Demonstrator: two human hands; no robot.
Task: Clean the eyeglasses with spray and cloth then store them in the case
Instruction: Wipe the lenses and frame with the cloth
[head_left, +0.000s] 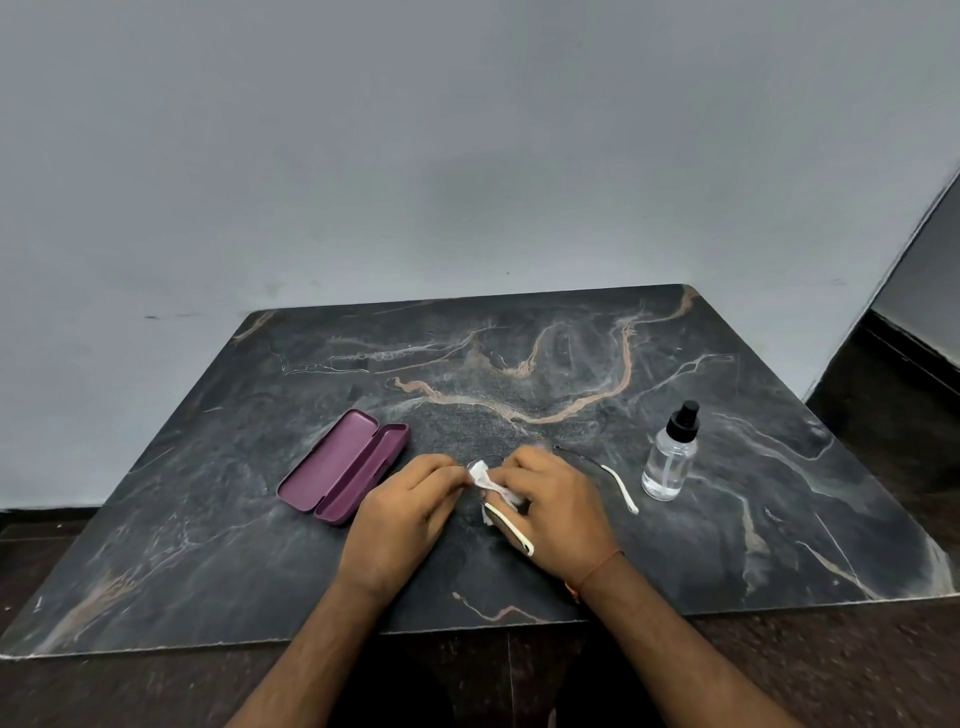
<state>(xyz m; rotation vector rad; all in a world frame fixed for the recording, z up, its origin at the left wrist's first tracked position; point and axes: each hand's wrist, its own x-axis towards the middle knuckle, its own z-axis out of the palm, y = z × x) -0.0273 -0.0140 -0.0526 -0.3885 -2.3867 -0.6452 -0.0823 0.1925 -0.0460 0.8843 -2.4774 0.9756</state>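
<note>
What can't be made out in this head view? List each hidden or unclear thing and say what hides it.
- Lenses of the eyeglasses: covered by both hands and the white cloth, so how clean they are cannot be judged.
- Fingertips of the left hand and right hand: tucked under cloth and knuckles, so the exact grip is unclear.
- Spray bottle: any label is too small to read.
- Purple case: its lining is too small to tell.

Dark marble-look table (519, 374) with a dull sheen — matt plum case (343, 465), clear glossy spray bottle (669, 460), soft white cloth (488, 483).
</note>
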